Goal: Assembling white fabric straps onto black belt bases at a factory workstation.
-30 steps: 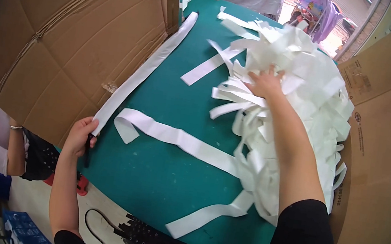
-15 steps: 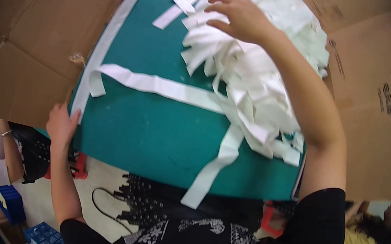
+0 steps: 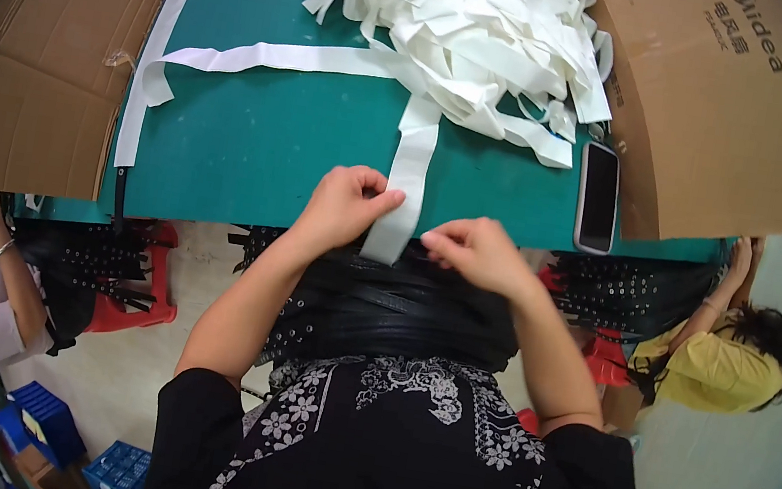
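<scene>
A white strip hangs from the heap of white strips over the near edge of the green table. My left hand pinches its left side between thumb and fingers, close to the lower end. Just right of that end, my right hand has thumb and fingertips drawn together; whatever they might hold cannot be made out. Black belts with metal eyelets lie across my lap below both hands. Another white strip runs left from the heap. A long white strip lies along the table's left side, a black strap at its near end.
Brown cardboard stands along the left, and a cardboard box on the right. A phone lies near the table's right front corner. People sit at left and right, beside red stools and more black belts.
My left hand has left the long strip at the table's left and now pinches the hanging strip. My right hand has come down from the heap to beside it. The view has shifted.
</scene>
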A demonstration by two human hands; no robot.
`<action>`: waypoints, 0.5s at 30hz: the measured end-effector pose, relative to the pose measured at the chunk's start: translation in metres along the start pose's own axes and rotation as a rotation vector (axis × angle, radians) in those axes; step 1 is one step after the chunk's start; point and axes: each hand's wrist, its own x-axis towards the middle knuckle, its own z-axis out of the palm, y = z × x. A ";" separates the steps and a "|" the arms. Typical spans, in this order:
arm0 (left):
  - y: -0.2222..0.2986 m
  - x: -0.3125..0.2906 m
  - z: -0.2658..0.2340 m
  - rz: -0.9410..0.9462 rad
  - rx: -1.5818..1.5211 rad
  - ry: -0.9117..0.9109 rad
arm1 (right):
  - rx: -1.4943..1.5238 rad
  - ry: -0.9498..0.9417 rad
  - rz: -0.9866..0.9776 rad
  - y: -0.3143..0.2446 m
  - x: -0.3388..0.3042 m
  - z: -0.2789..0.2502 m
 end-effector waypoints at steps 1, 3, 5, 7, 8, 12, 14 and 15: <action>0.005 0.001 0.004 -0.044 -0.145 -0.049 | 0.168 0.019 0.051 0.004 -0.004 0.013; 0.019 -0.001 0.014 -0.116 -0.344 -0.119 | 0.471 0.032 0.070 0.004 -0.009 0.027; 0.031 -0.002 0.017 -0.179 -0.380 -0.181 | 0.467 0.033 0.062 0.008 -0.009 0.025; 0.034 -0.003 0.025 -0.070 -0.320 -0.085 | 0.607 0.053 0.027 0.027 -0.007 0.012; 0.036 -0.002 0.029 0.007 -0.265 -0.017 | 0.613 0.085 0.017 0.033 -0.010 -0.004; 0.045 -0.026 0.040 0.035 -0.199 -0.285 | 0.747 0.241 -0.089 0.046 -0.029 -0.056; 0.038 -0.032 0.067 0.177 0.022 -0.406 | 0.635 0.312 -0.029 0.056 -0.033 -0.071; 0.035 -0.033 0.084 0.336 0.180 -0.425 | 0.618 0.331 -0.013 0.061 -0.032 -0.074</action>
